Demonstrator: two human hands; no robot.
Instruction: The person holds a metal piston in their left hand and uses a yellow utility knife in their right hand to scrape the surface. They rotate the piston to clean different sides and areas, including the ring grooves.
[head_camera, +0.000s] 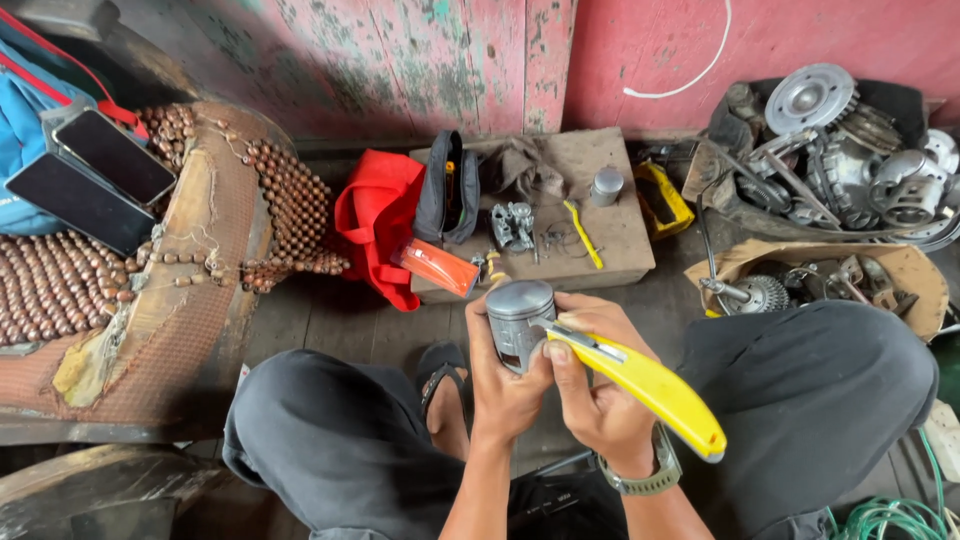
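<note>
**Piston and yellow knife held over the lap**

The biggest thing in view is the worn seat (150, 300) on the left, draped with a cover of brown wooden beads (290, 200); two dark phones (95, 170) lie on it beside a blue bag (25, 130). Behind everything stands a peeling pink wall (440, 60). The person sits with knees apart in dark trousers (820, 400), a sandalled foot (440, 375) showing between them on the plank floor.

On the right, a heap of metal engine parts (840, 150) fills a dark tray, and a cardboard box (905, 275) just below holds more small parts. Ahead lies a low wooden board (620, 235) carrying a dirty rag (520, 165), a black pouch (448, 185), a small metal carburettor body (513, 227), a grey cap (607, 185) and a yellow toothbrush (583, 233). A red cloth (378, 220) hangs off its left edge, with an orange packet (435, 267) near the front corner.

The left hand (505, 395) is wrapped from below around a silver piston (520, 322), held upright between the knees. The right hand (600, 400), a watch (650, 478) on its wrist, is closed around a yellow utility knife (650, 385), whose metal tip touches the piston's side.
</note>
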